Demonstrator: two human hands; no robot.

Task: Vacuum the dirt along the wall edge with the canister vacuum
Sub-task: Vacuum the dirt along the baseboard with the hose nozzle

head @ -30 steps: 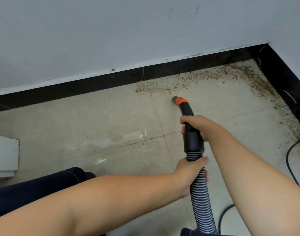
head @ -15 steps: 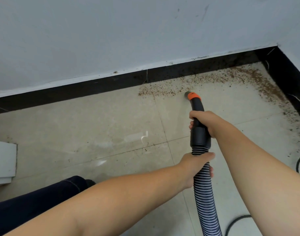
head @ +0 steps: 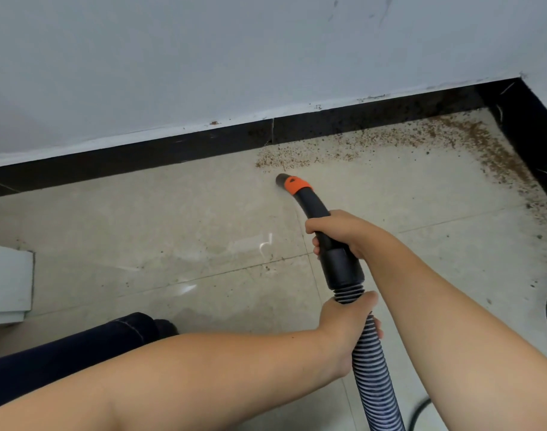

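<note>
Left hand (head: 347, 325) wrapped around ribbed hose (head: 375, 377); right hand (head: 343, 233) gripping black curved handle (head: 315, 209). Orange-collared nozzle (head: 284, 181) on tiled floor (head: 141, 231), just short of brown dirt (head: 297, 158) along black skirting (head: 172, 150).

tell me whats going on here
A person is vacuuming a tiled floor along a black baseboard. The right hand grips the black curved handle of the vacuum, and the left hand holds the ribbed hose just behind it. The nozzle, with an orange collar, sits just short of a band of brown dirt that runs along the wall into the corner. That dirt is not yet picked up.
</note>
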